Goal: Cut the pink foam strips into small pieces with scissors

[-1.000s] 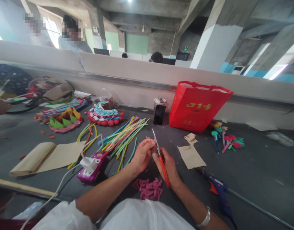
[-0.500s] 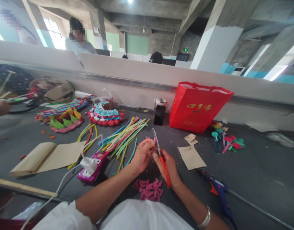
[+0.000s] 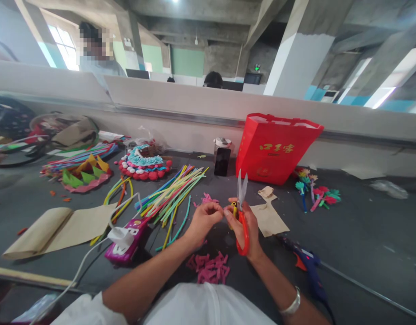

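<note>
My right hand (image 3: 247, 228) holds scissors with red handles (image 3: 242, 241). Their blades point up and away, slightly parted. My left hand (image 3: 204, 222) is closed in a pinch, its fingertips close to those of my right hand. Whatever sits between the left fingertips is too small or hidden to make out. Just behind the right fingers lie a small yellow piece (image 3: 234, 208) and an orange piece (image 3: 232, 199). Beyond my left hand is a small heap of pink bits (image 3: 208, 199). Close to my body is a larger pile of cut pink pieces (image 3: 209, 268).
Colourful fuzzy stems (image 3: 177, 194) lie left of centre, near a purple power strip (image 3: 128, 241) with a white cable. A blue glue gun (image 3: 309, 266) rests at right. Brown paper (image 3: 270, 219), a red bag (image 3: 275, 149) and a phone (image 3: 222, 161) stand or lie farther off.
My right hand has shifted right with the scissors, whose blades have swung upright and away from my left hand. The pink bits behind my left hand now show more. The view has turned slightly.
</note>
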Available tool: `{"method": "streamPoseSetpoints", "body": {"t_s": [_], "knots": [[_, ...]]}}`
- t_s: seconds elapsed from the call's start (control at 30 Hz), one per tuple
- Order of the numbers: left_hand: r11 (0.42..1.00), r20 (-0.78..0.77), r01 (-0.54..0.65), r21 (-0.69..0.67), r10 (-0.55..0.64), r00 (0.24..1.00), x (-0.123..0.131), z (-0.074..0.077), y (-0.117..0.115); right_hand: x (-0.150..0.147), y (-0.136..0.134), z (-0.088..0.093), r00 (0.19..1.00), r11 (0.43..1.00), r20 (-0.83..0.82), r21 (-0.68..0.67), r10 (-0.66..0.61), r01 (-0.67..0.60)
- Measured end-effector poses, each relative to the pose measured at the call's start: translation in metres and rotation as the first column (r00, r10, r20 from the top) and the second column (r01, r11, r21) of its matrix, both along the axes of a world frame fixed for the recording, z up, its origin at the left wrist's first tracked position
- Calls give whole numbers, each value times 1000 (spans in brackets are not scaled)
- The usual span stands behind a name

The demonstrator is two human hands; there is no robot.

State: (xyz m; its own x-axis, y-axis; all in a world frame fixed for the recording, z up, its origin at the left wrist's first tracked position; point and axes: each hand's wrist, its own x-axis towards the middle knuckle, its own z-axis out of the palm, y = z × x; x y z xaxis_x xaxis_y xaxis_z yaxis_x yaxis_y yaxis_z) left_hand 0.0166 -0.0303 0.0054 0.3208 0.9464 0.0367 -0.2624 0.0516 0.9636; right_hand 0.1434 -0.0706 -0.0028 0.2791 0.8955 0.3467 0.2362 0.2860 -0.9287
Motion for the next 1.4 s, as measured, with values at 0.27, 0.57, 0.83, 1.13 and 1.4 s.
{"method": "streamPoseSetpoints", "body": {"t_s": [0.27,0.57,0.83,1.13,1.4], "knots": [[996,-146,79,48,-71,987,-3,1,0,11,8,3,978,998,-207,-59,-33,21],[990,-141,134,-44,-139,980,-7,35,-9,4,-7,26,994,993,-70,-74,85,-90],[972,-206,215,-90,-230,951,-13,48,3,18,2,40,955,947,-177,-176,237,-267],[974,-73,151,-170,-166,983,-7,2,7,19,11,17,978,956,-82,-208,194,-207],[955,-59,116,-273,-137,989,-8,-15,10,18,18,1,988,966,32,-219,149,-138]]}}
